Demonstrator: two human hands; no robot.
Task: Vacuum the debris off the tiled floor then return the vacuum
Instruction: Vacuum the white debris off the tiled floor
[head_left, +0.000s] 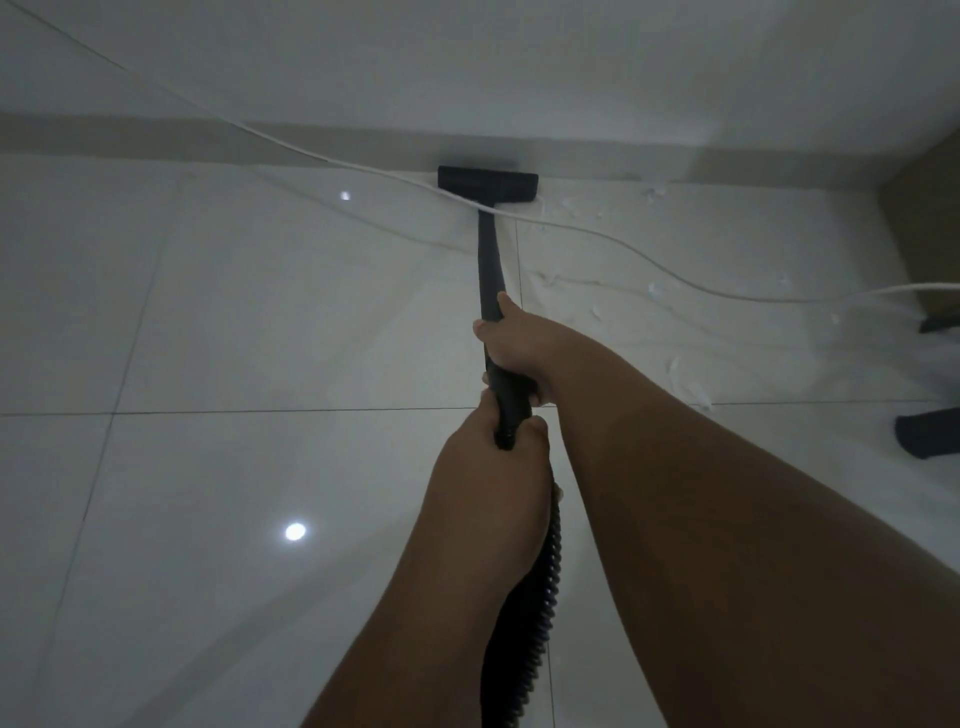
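I hold a black vacuum wand (491, 270) with both hands. My right hand (514, 340) grips it higher up, and my left hand (493, 441) grips the lower end where the ribbed black hose (535, 597) joins. The flat black floor head (487, 183) rests on the glossy white tiled floor (234, 312), pressed against the base of the wall. Small white scraps of debris (685, 379) lie scattered on the tiles to the right of the head and wand.
A white cable (623, 241) runs from the upper left across the floor, over the wand just behind the head, to the right edge. A beige skirting strip (156, 140) lines the white wall. Dark objects (924, 431) sit at the right edge near a brown corner.
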